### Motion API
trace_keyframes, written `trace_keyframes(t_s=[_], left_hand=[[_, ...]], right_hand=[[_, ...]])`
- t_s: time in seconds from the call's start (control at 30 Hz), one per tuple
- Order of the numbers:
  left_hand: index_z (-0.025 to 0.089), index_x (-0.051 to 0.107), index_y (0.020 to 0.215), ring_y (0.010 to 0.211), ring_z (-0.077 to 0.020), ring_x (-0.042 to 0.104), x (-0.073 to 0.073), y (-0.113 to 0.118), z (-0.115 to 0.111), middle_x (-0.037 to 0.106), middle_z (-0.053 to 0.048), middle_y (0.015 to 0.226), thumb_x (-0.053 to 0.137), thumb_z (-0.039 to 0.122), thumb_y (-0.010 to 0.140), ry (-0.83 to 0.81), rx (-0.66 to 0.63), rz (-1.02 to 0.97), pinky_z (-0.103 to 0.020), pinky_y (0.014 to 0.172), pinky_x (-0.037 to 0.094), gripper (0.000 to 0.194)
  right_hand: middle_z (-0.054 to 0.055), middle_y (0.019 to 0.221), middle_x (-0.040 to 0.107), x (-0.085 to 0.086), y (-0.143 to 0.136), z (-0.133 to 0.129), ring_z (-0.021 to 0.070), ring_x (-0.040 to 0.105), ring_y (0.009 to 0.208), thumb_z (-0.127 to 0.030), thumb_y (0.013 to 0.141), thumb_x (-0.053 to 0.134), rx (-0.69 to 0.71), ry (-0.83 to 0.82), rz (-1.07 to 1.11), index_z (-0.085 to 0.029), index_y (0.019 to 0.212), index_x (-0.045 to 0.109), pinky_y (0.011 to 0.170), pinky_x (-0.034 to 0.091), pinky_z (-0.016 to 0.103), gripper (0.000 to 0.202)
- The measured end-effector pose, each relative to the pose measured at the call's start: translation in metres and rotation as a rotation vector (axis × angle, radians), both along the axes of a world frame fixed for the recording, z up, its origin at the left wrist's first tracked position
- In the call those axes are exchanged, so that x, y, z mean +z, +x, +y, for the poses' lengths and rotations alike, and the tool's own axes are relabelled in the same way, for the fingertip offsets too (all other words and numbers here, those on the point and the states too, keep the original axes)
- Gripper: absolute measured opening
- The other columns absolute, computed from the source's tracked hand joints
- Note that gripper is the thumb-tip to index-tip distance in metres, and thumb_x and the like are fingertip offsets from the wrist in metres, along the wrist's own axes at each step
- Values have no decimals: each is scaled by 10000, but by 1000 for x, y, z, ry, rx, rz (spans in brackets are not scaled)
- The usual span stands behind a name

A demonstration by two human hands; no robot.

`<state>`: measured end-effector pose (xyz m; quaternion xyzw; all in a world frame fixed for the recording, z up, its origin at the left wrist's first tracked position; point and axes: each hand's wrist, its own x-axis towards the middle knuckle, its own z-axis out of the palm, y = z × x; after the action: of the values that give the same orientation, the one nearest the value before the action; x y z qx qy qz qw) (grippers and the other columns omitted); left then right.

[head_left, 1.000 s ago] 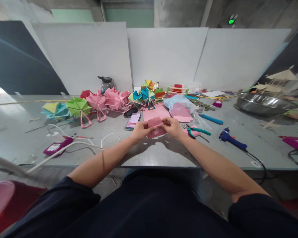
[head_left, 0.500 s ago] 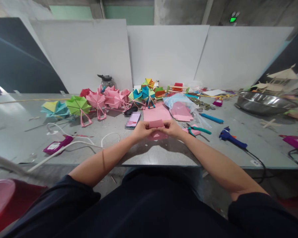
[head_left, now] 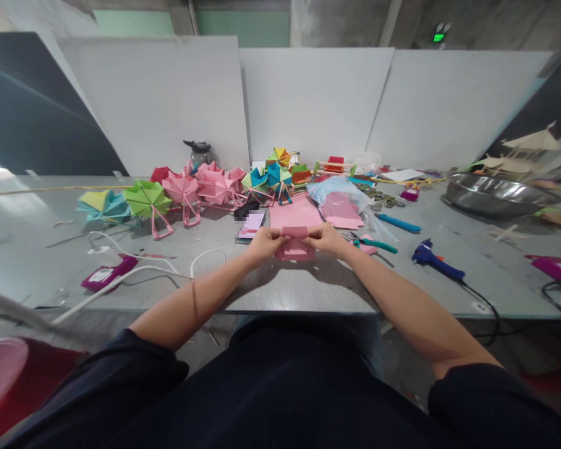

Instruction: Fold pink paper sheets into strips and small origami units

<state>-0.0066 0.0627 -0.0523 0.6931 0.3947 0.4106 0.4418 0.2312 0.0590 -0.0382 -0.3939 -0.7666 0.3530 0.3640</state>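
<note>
A small folded piece of pink paper (head_left: 295,249) is held up above the front of the table between my two hands. My left hand (head_left: 265,243) pinches its left side, thumb on the near face. On the right side my right hand (head_left: 326,240) grips it in the same way. Behind the folded paper lies a flat pink sheet (head_left: 293,212). A phone (head_left: 251,226) rests beside my left hand. Close to my right hand are pliers with teal handles (head_left: 376,243), lying over a bit of pink paper.
Paper umbrella-like models (head_left: 182,190) in several colours stand at the back left. A plastic bag (head_left: 339,190) with pink paper lies behind my right hand. Farther right are a blue glue gun (head_left: 437,260) and a metal bowl (head_left: 500,193). A white cable (head_left: 159,268) crosses the left side.
The pink paper has turned in my fingers; its lower part now shows wider and flatter towards me. Both hands have shifted slightly and still hold its sides.
</note>
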Motion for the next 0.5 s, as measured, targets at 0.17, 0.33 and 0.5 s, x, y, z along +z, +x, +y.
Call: trace_keyframes(t_s=[0.17,0.33,0.5], left_hand=[[156,734,683,522,-130,521,1,0,-1,659,-32,592,782,395,889,-6,14,7,-261,521,370,319],[160,738,715,589,-147,578,5,-1,-5,685,-40,656,800,423,890,9,12,-19,-268,558,424,322],[145,773,879,746,-194,668,5,-2,-6,737,-54,783,867,369,842,7,-57,-54,-301,668,511,246]], right_hand=[[30,617,674,2,4,-1,153,551,597,-608,785,804,-9,-1,-33,-166,678,773,572,404,282,456],[64,678,744,1,-2,-4,188,608,622,-614,768,831,2,5,90,-187,668,778,601,473,312,442],[50,770,788,0,-7,-5,199,671,685,-565,676,914,15,-63,190,-182,804,804,663,549,322,419]])
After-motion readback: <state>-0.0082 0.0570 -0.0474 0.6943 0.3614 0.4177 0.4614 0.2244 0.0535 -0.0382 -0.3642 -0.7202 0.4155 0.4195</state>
